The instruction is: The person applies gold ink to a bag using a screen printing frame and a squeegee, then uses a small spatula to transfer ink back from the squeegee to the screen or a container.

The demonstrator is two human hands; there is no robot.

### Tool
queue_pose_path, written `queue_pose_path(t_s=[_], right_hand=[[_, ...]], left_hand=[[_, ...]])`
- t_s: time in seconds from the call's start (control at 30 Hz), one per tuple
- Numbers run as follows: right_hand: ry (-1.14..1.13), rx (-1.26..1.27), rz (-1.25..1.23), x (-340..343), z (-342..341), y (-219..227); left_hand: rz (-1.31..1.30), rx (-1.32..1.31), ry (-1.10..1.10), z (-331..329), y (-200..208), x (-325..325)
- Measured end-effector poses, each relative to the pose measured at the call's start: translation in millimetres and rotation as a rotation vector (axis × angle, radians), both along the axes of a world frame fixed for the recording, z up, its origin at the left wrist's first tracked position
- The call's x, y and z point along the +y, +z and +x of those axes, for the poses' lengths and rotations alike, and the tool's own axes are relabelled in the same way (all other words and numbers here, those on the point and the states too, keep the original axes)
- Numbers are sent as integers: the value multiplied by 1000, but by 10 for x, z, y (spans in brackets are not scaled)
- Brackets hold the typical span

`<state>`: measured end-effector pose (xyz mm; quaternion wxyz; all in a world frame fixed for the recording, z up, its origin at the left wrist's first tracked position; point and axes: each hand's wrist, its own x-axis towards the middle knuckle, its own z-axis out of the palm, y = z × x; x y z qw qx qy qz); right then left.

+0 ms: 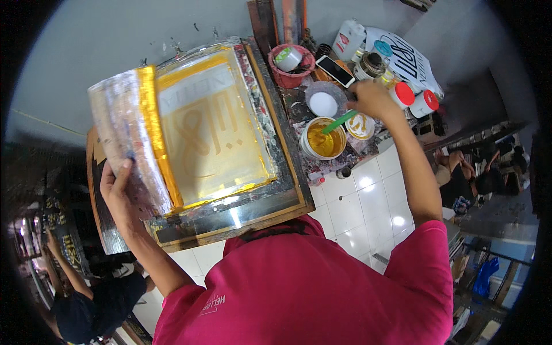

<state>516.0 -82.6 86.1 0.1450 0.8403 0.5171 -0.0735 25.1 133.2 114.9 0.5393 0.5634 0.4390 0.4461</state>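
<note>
My left hand (118, 183) grips the near end of a wide squeegee (123, 123), its pale wooden body smeared and its blade edge coated in gold ink. The squeegee leans over the left side of a screen printing frame (253, 144), whose mesh carries a lettered design (210, 123) edged with gold ink. Over at the right, my right hand (372, 100) has thumb and fingers apart, close to the upper end of a green stick (340, 122). That stick stands tilted in a white tub of gold ink (305, 148); whether my thumb touches it is hard to tell.
Beside the frame, a stained bench holds a red bucket (290, 79), a phone (335, 71), a bowl with white contents (324, 104), an ink-smeared lid (361, 126) and red-lidded jars (404, 95). Another person (98, 305) works at lower left; people sit at far right.
</note>
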Motion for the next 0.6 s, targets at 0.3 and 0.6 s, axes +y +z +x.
queue_pose_path(t_s=[0.3, 0.6], right_hand=[[248, -174, 159, -260, -252, -1142], [-7, -84, 242, -700, -700, -253]], left_hand=[[-9, -256, -20, 259, -114, 126], [-8, -301, 14, 334, -245, 67]])
